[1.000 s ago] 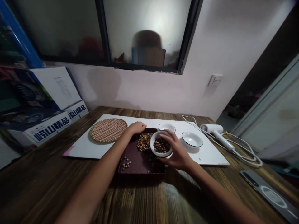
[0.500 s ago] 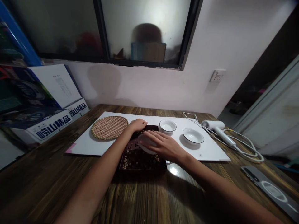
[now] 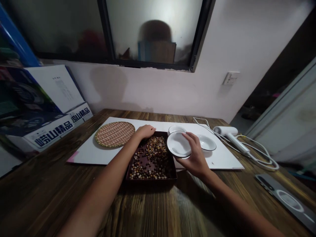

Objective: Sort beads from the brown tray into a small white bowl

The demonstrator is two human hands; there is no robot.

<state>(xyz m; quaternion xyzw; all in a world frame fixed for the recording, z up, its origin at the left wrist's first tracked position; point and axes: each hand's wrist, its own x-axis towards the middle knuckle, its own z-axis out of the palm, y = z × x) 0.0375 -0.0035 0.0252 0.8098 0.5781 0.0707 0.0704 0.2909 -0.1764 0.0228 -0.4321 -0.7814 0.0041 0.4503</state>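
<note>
A dark red tray (image 3: 151,180) lies before me, with many small round beads (image 3: 156,146) in brown, yellow and white spread over its bottom. My left hand (image 3: 146,131) is closed at the tray's far left corner; its fingertips are hidden beyond the rim. In my right hand (image 3: 196,156) is a white bowl (image 3: 178,144) with a dark rim, tilted and held by its right side above the tray's right edge. Its inside shows white, with no beads that I can see. Behind it stand two similar bowls, one partly covered (image 3: 174,128) and one farther right (image 3: 207,144).
A round woven mat (image 3: 115,134) lies on the white board (image 3: 86,154) at left. A white hair dryer (image 3: 232,136) with its cord lies at right, and a grey phone (image 3: 283,199) nearer me. Boxes (image 3: 56,126) stand at far left on the wooden table (image 3: 148,210).
My right hand has lifted the bowl up and to the right, out of the tray, turning its inside into view. More beads now show in the tray. My left hand stays at the corner.
</note>
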